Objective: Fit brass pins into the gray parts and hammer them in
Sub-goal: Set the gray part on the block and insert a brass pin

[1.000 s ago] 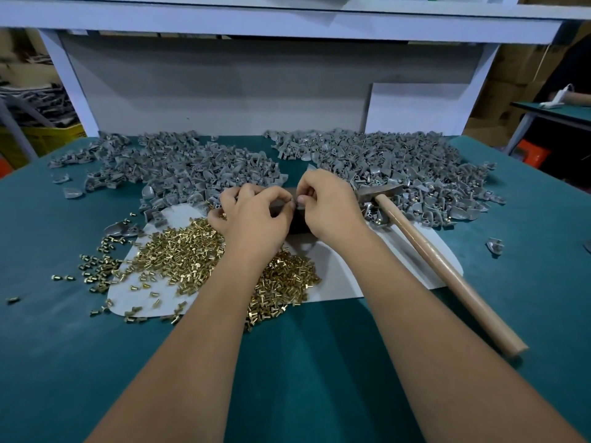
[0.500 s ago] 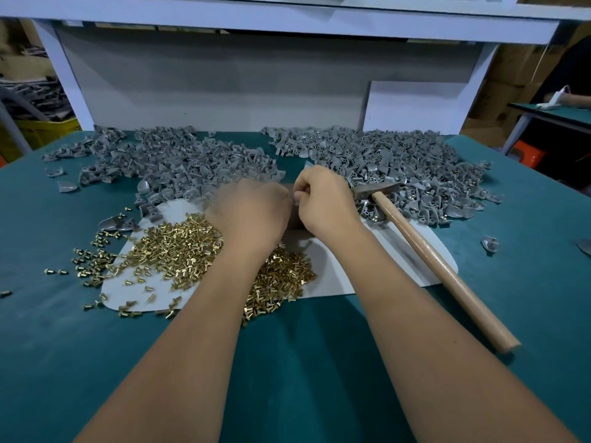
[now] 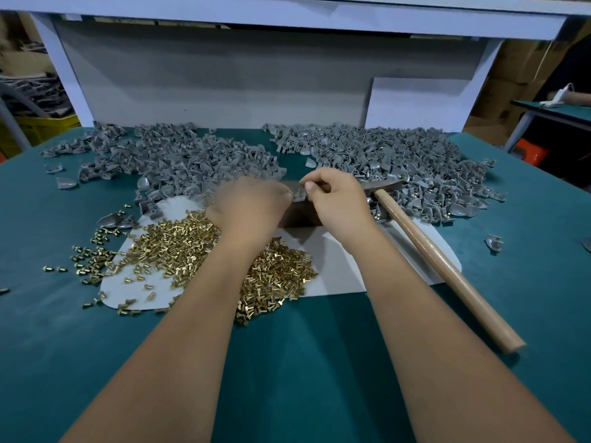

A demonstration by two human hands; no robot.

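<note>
The right hand (image 3: 335,199) has its fingers curled, thumb and forefinger pinching a small gray part (image 3: 299,196) with a brass pin standing in it. The left hand (image 3: 252,203) is blurred; its fingertips meet the same gray part from the other side, fingers curled, though whether they actually grip it cannot be told. Both hands hover over a dark block (image 3: 299,215), which shows just beneath and between them and serves here as the landmark.

Just right of the block lies a hammer (image 3: 428,251), its metal head beside the right hand's knuckles and its wooden handle running away toward the near right over the surface (image 3: 319,362), which is covered in teal. The block sits on a pale sheet (image 3: 345,260). Left of the block and nearer the person, a heap of brass pins (image 3: 179,247) spreads over that sheet, partly under the left forearm, with strays off its left edge. Beyond the block, to the far left, is one pile of gray parts (image 3: 179,158); to the far right is a second pile (image 3: 399,155), reaching the hammer head. One loose gray piece (image 3: 493,243) lies well right of the block.
</note>
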